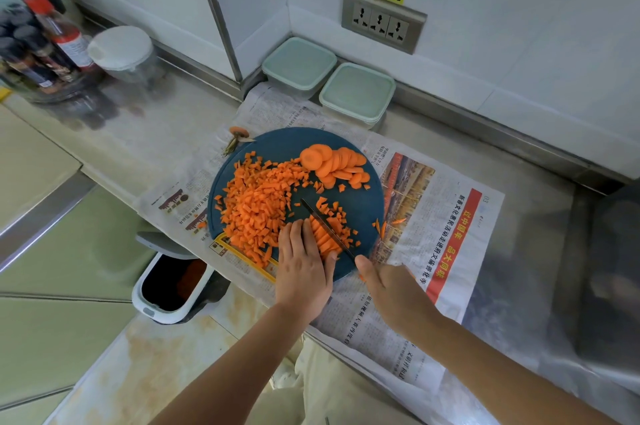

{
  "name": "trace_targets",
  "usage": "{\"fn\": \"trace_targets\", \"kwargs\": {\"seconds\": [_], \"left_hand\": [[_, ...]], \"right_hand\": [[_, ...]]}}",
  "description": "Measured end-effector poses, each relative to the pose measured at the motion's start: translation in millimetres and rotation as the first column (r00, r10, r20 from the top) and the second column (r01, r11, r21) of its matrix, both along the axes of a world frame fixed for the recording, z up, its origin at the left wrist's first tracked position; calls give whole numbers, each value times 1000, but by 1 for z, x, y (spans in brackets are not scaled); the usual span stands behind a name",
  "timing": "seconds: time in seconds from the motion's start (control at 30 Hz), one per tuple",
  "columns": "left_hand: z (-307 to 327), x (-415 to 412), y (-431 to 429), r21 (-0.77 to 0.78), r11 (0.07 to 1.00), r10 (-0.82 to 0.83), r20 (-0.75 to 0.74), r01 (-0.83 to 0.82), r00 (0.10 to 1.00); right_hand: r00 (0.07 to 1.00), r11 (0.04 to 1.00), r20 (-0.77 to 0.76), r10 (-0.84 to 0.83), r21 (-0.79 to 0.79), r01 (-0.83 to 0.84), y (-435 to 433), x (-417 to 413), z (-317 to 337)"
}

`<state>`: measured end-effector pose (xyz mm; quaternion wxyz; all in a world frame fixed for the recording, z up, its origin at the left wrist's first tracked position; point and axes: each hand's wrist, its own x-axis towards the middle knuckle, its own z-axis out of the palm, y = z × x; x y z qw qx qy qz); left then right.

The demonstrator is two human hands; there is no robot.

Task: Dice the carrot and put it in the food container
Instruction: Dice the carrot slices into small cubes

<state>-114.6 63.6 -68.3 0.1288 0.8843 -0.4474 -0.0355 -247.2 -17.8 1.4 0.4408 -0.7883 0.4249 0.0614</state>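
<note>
Both forearms reach in from below. The left hand [304, 268] lies palm down, fingers straight, pressing carrot strips [323, 239] onto the blue cutting board [277, 147]. The right hand [391, 289] grips the knife [327, 227], its blade slanting across the strips. The diced carrot [256, 206] is piled to the left and the carrot slices [339, 165] lie behind. Lidded food containers [299, 64] stand well apart, by the wall on the tabletop [519, 165].

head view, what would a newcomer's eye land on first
The bright orange heap of diced carrot on the round blue cutting board, mid-counter. At its near edge the right hand grips a knife, cutting carrot strips that the left hand presses down; round slices wait at the far edge.
</note>
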Motion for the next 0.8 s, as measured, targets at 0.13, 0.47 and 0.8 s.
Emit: {"fn": "trace_targets", "kwargs": {"seconds": [0.13,0.47,0.8], "left_hand": [[0,0,-1,-24,1000,1,4,-1,1000],[-3,1,-2,-21,1000,3,-30,-3,1000],[-5,1,-2,-15,1000,8,-20,-8,1000]], "right_hand": [[996,999,-79,37,9,-37,-5,4,2],[977,996,-193,93,21,-90,-12,17,3],[993,999,-111,26,-41,-30,-6,38,-23]]}}
